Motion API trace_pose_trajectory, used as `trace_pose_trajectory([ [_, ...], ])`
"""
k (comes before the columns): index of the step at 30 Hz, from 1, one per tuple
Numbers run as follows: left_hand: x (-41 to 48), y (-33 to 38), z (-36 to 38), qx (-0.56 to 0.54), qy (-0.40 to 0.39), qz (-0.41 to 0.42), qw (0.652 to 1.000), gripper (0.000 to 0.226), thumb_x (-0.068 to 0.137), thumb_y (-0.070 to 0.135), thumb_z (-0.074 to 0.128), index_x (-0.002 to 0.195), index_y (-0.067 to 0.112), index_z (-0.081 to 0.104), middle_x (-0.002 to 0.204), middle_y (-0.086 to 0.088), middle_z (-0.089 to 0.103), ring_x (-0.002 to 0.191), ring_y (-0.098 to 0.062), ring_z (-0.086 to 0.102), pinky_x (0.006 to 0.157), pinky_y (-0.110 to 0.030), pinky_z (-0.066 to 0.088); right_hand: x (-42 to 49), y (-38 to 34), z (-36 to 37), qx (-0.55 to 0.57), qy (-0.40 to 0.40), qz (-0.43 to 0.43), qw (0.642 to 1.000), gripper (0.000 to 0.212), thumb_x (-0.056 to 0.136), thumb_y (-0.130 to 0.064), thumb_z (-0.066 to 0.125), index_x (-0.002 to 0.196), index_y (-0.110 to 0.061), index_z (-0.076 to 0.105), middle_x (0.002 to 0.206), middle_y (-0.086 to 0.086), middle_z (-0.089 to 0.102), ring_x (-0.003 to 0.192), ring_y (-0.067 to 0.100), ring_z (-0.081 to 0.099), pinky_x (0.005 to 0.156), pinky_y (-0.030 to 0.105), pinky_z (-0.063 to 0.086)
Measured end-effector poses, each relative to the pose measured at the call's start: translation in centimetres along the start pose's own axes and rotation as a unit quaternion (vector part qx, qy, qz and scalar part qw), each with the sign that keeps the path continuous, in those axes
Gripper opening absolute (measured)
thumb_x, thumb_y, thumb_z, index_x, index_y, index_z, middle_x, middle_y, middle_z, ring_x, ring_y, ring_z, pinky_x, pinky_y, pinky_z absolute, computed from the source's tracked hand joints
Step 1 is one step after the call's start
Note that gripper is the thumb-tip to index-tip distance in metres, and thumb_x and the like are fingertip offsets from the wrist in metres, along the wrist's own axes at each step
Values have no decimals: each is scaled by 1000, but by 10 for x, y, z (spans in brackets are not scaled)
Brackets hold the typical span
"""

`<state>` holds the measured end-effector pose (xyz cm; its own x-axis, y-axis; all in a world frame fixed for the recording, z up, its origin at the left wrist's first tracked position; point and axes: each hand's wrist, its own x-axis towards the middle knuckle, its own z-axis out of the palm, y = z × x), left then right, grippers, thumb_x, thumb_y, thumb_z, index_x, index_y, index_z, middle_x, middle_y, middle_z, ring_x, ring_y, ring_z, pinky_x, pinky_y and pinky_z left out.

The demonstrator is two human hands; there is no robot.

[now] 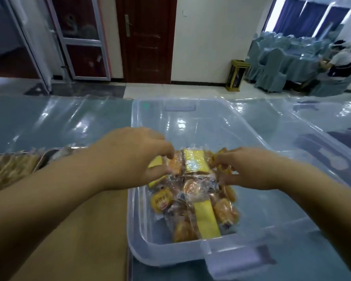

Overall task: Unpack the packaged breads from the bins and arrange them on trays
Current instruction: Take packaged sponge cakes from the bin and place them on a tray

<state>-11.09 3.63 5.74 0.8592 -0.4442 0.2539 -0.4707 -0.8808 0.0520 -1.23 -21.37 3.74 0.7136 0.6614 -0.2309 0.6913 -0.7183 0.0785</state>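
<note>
- A clear plastic bin [142, 240] sits on a surface [59, 118] covered with shiny clear film. Its near latch is cut off at the bottom edge of the view.
- Packaged breads [190, 191] lie heaped in the near left part of the bin; the far half of its floor is bare. The clear wrappers glare and blur, so single packs are hard to count.
- Yellow label strips [206, 219] run across several packs. One round yellow label [160, 201] has red print, too blurred to read.
- The left hand [130, 157] reaches over the bin's left wall, fingers curled down onto the heap. The thumb and fingertips pinch a pack at its wrapper edge; the grip is partly hidden by the hand itself.
- The right hand [249, 169] reaches in from the right, fingertips pinching the crinkled edge of a pack at the top of the heap.
- At far left, a tray [49, 157] holds more wrapped breads [10, 169], blurred and cut off by the left forearm.
- Another clear bin [332, 147] at right is only partly in view.
</note>
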Motion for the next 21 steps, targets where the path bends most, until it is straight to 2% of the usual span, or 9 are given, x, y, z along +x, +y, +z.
trace_pose_trajectory([
  [2, 19, 2, 13, 15, -63, 7, 998, 33, 84, 56, 48, 109, 37, 57, 103, 16, 60, 94, -6, 53, 69, -27, 44, 16, 7, 15, -43, -48, -8, 998, 38, 84, -43, 61, 118, -29, 51, 111, -3, 60, 87, 15, 51, 71, 28, 40],
  [4, 38, -3, 29, 37, -132, 2, 991, 30, 86, 55, 48, 110, 38, 54, 105, 17, 57, 90, -4, 50, 62, -23, 36, 32, 7, 29, -58, -89, -24, 994, 44, 84, -40, 63, 123, -25, 51, 113, 0, 60, 91, 18, 54, 70, 28, 40],
  [8, 66, -21, 67, 83, -234, -13, 969, 29, 88, 46, 53, 114, 33, 52, 110, 7, 58, 89, -12, 52, 64, -28, 37, 60, -3, 55, -47, -132, -79, 987, 53, 85, -32, 64, 134, -22, 44, 118, 1, 60, 94, 17, 55, 74, 29, 47],
  [12, 84, -38, 90, 99, -284, -9, 954, 29, 88, 39, 55, 115, 30, 52, 109, 3, 59, 89, -16, 55, 63, -29, 37, 73, -12, 80, -48, -146, -116, 981, 65, 82, -33, 68, 139, -24, 38, 135, 4, 49, 117, 24, 50, 85, 36, 45],
  [14, 90, -44, 98, 103, -299, -10, 949, 30, 88, 36, 56, 116, 28, 52, 110, 2, 59, 91, -18, 56, 63, -29, 37, 73, -15, 90, -26, -166, -129, 977, 70, 81, -32, 70, 141, -27, 35, 137, 5, 45, 119, 27, 47, 88, 37, 43],
  [16, 96, -48, 105, 111, -318, -10, 942, 30, 87, 35, 57, 116, 27, 53, 110, 1, 58, 93, -20, 57, 60, -28, 36, 72, -19, 96, -20, -172, -136, 975, 68, 82, -29, 69, 140, -26, 36, 133, 6, 43, 116, 27, 46, 85, 35, 42],
  [19, 105, -53, 109, 119, -339, -10, 933, 33, 87, 37, 59, 118, 27, 53, 113, 0, 58, 95, -21, 57, 60, -28, 35, 75, -18, 96, -27, -143, -150, 978, 50, 86, -24, 63, 133, -22, 44, 120, 5, 49, 107, 25, 48, 78, 35, 42],
  [21, 113, -60, 109, 139, -357, -14, 924, 36, 88, 38, 59, 120, 26, 51, 116, -1, 56, 99, -22, 56, 64, -31, 37, 77, -12, 90, 11, -142, -137, 980, 41, 89, -20, 59, 128, -21, 45, 97, -1, 55, 88, 18, 54, 65, 29, 40],
])
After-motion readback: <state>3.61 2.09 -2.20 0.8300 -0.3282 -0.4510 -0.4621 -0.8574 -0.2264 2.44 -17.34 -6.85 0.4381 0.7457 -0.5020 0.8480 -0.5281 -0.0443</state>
